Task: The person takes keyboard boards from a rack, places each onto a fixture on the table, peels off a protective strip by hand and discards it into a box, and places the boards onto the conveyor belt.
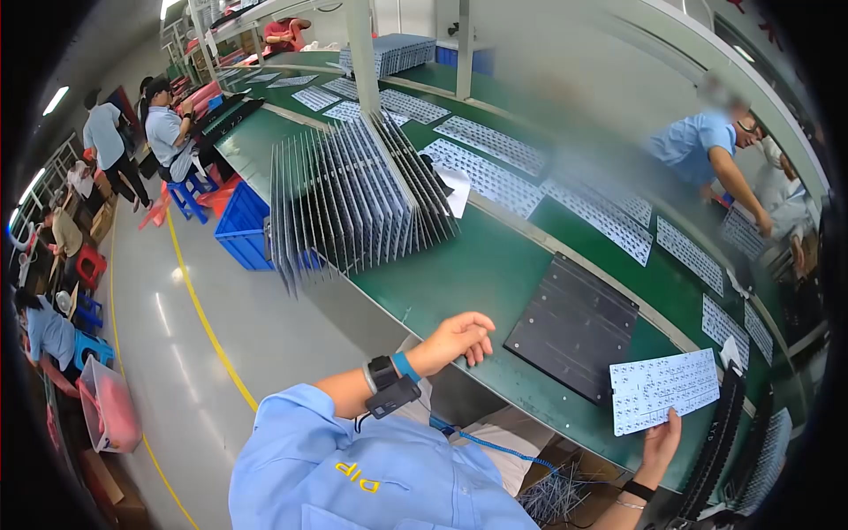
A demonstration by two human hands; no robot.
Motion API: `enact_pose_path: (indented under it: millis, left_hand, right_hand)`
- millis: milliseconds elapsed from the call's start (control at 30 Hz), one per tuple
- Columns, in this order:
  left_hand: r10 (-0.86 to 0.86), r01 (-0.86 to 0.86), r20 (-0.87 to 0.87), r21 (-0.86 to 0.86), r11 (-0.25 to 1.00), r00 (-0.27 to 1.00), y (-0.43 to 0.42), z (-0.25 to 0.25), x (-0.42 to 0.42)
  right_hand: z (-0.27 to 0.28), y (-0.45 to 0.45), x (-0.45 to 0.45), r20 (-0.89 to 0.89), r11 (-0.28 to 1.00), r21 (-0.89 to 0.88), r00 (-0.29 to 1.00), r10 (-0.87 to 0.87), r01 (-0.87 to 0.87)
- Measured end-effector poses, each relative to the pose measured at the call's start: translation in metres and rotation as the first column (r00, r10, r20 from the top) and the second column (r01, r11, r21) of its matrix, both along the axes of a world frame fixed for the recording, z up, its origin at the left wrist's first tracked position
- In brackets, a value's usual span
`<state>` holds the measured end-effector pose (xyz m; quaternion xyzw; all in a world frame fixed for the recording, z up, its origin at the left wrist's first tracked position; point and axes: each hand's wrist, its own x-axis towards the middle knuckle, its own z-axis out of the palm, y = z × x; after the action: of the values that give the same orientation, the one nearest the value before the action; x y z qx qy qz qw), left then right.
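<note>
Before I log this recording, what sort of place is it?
Probably an electronics factory floor: the right hand holds a white circuit-board-like panel, similar panels lie along the green work surface, and people in blue shirts work nearby.

Yellow letters (pixel 357 477) on the wearer's blue shirt (pixel 402 442) read "DIP". Pale letters (pixel 714 431) on the long black strip (pixel 707 459) seem to read "KYD"; upper-right red characters (pixel 770 34) are unreadable.
</note>
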<state>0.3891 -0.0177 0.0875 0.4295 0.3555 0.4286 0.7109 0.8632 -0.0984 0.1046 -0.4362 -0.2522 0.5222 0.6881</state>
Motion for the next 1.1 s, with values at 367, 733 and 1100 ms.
enact_pose_path:
  millis: [367,733,1100]
  left_hand:
    - [-0.054,0.056,-0.034,0.082,0.995,0.998,-0.001,-0.012,0.015]
    - [-0.042,0.049,-0.087,0.082,0.995,0.995,-0.005,-0.014,0.03]
    - [0.336,-0.307,-0.025,0.346,0.887,0.941,0.061,0.079,0.03]
  right_hand:
    - [-0.007,0.003,0.067,0.083,0.994,-0.113,0.997,0.007,0.002]
    - [-0.013,0.003,0.093,0.204,0.962,-0.271,0.974,0.094,-0.036]
    - [-0.021,0.005,0.097,0.334,0.952,-0.283,0.943,-0.013,0.114]
